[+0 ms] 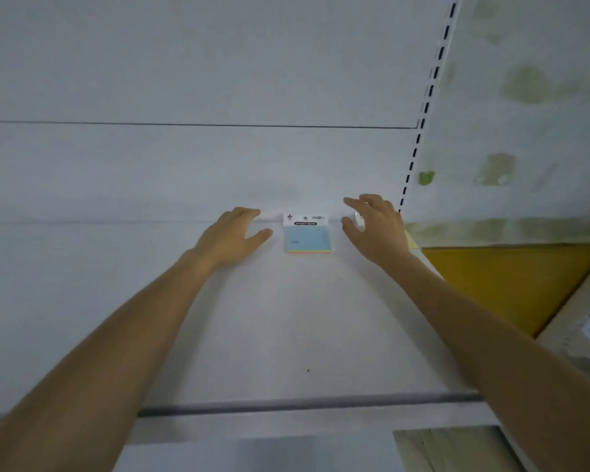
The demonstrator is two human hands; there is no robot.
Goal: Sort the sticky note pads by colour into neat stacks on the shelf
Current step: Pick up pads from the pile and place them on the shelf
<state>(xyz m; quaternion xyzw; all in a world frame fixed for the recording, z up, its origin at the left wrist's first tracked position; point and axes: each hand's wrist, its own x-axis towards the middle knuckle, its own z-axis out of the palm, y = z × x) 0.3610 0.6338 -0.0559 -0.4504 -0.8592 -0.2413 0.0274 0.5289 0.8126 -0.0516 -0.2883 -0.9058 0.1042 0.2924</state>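
A packaged sticky note pad (308,237) lies flat at the back of the white shelf (286,318), against the rear panel. It has a blue top sheet, a white header card and coloured layers along its lower edge. My left hand (234,235) hovers just left of the pad, fingers relaxed and spread, not touching it. My right hand (375,223) is just right of the pad, fingers loosely spread, holding nothing. Both forearms reach in from the bottom corners.
A slotted white upright (419,131) runs up the shelf's right side. Beyond it are a stained pale wall (525,114) and a yellow panel (511,281). The shelf's grey front rail (286,403) crosses below the arms.
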